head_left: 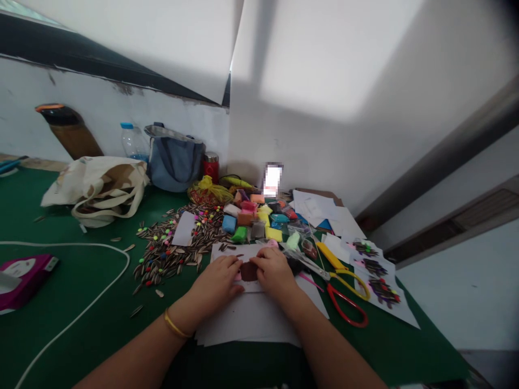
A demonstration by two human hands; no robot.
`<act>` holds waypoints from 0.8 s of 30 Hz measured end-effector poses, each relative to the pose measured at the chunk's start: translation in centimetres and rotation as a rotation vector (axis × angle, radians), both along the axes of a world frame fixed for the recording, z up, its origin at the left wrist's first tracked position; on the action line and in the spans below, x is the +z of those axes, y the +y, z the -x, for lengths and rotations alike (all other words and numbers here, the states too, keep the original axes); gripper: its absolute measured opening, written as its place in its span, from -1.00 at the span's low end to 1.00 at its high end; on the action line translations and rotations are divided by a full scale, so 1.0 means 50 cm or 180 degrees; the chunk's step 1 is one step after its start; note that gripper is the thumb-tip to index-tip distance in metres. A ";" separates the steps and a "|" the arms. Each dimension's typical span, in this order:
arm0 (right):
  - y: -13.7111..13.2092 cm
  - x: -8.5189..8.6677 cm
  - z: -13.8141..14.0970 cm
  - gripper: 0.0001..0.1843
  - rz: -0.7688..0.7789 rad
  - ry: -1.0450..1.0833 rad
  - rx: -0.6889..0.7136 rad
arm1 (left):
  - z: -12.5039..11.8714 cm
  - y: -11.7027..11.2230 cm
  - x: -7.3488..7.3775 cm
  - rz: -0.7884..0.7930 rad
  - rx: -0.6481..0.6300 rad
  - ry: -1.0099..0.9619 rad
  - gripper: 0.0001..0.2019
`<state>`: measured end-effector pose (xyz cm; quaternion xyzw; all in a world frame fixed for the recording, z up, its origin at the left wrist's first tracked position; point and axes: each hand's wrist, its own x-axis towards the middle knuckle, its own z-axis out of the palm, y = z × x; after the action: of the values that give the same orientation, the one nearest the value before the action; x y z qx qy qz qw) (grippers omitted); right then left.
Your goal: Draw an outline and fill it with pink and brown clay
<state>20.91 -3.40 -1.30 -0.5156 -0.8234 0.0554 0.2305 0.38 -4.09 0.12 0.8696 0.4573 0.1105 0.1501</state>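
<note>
A flattened piece of brown clay (248, 272) lies on white paper (247, 324) in front of me, with a bit of pink at its left edge. My left hand (219, 278) rests on the paper at the clay's left side, its thumb apart from its fingers. On the other side, my right hand (274, 270) has bent fingers on the clay's upper right edge; their undersides are hidden. A few sunflower seeds (227, 247) lie on the paper beyond my left hand.
Bagged coloured clay (259, 219) is piled beyond the paper. A heap of sunflower seeds with bright beads (162, 259) spreads to the left. Scissors (344, 286) and a yellow-handled cutter (330, 256) lie right, near seed-covered sheets (399, 310). A white cable (93, 294) crosses the left.
</note>
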 end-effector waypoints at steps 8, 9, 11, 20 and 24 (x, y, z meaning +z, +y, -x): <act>-0.010 0.012 0.012 -0.67 0.0173 -0.0244 -0.0009 | -0.005 -0.009 0.001 -0.0222 -0.0080 0.0130 -0.49; -0.011 0.013 0.013 -0.67 0.0193 -0.0274 -0.0007 | -0.005 -0.010 0.002 -0.0231 -0.0084 0.0143 -0.48; -0.011 0.014 0.013 -0.68 0.0212 -0.0296 0.0012 | -0.006 -0.011 0.002 -0.0223 -0.0070 0.0161 -0.48; -0.008 0.003 0.013 -0.63 0.0217 -0.0125 0.0065 | -0.004 -0.006 0.004 -0.0172 -0.0007 0.0120 -0.52; -0.008 0.005 0.016 -0.60 0.0275 -0.0016 0.0101 | -0.005 -0.007 0.009 -0.0227 -0.0043 0.0172 -0.55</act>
<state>20.09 -3.82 -1.05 -0.5121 -0.8289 0.0932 0.2050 0.65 -4.45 0.58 0.8801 0.4510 0.1021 0.1074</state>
